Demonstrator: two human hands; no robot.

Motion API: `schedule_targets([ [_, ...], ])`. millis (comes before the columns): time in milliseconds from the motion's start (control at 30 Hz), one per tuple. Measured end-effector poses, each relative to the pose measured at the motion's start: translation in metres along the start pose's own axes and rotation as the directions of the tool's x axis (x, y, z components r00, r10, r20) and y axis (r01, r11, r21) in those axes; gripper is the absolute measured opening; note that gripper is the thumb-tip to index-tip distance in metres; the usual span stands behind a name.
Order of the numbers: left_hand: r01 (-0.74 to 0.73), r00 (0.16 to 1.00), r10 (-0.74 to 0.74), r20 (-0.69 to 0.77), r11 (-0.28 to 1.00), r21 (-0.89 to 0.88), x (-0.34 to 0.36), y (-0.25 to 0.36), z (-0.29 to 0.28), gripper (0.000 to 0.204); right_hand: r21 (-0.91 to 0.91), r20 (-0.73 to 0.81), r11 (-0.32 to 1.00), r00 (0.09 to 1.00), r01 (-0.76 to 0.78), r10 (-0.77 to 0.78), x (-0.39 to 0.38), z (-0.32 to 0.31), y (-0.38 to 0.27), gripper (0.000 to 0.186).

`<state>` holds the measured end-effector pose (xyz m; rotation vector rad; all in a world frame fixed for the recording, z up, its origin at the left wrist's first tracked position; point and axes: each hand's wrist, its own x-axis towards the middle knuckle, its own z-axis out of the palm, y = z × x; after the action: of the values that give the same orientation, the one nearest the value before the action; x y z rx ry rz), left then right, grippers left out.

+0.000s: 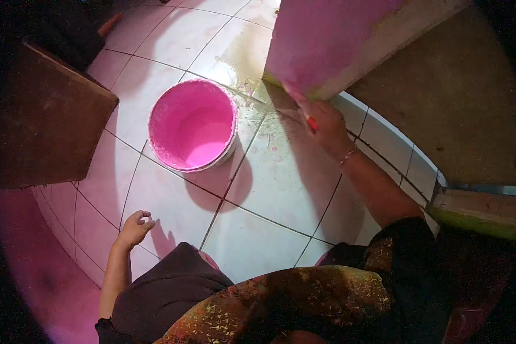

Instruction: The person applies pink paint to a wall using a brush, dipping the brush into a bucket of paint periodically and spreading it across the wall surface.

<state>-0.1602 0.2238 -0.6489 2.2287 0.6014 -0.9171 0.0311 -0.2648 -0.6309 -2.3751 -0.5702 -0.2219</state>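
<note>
My right hand is closed round a paintbrush, whose red handle end sticks out of the grip. Its head, blurred and hard to make out, is at the lower corner of a pink-painted wall. Bare greyish and greenish patches show along that wall's lower edge. My left hand is held out above the floor beside my knee, fingers loosely bent and apart, with nothing in them. Ahead of it stands a white bucket, coated inside with pink, with bright pink paint low in it.
White floor tiles carry pink spots and smears near the wall corner. A brown panel stands at the left, with a dark shape behind it. Another brown surface fills the right, above a white tile skirting.
</note>
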Motion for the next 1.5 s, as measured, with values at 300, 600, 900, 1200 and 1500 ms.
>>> schedule_targets([
  [300, -0.060, 0.998, 0.061, 0.028, 0.997, -0.046, -0.003, 0.027, -0.002, 0.042, -0.129, 0.064, 0.971, 0.979, 0.201, -0.194, 0.033, 0.043, 0.026, 0.045],
  [600, 0.008, 1.000, -0.007, 0.025, 0.999, -0.050, 0.002, -0.005, 0.002, 0.047, -0.291, 0.058, 0.955, 0.995, -0.060, 0.080, -0.010, -0.020, -0.002, 0.044],
  [900, -0.069, 0.998, 0.069, 0.005, 0.998, -0.015, -0.006, 0.034, 0.000, 0.048, -0.074, -0.025, 0.995, 0.998, 0.060, -0.062, 0.001, 0.006, 0.018, 0.030],
  [1200, 0.009, 1.000, -0.009, 0.020, 1.000, 0.012, -0.011, 0.019, 0.004, 0.046, -0.274, 0.098, 0.961, 0.992, -0.043, 0.073, -0.028, -0.033, -0.002, 0.030],
  [1500, -0.064, 0.998, 0.064, 0.017, 0.998, -0.012, -0.004, 0.017, 0.000, 0.045, -0.336, 0.054, 0.939, 0.997, 0.076, -0.061, -0.011, -0.058, -0.003, 0.029],
])
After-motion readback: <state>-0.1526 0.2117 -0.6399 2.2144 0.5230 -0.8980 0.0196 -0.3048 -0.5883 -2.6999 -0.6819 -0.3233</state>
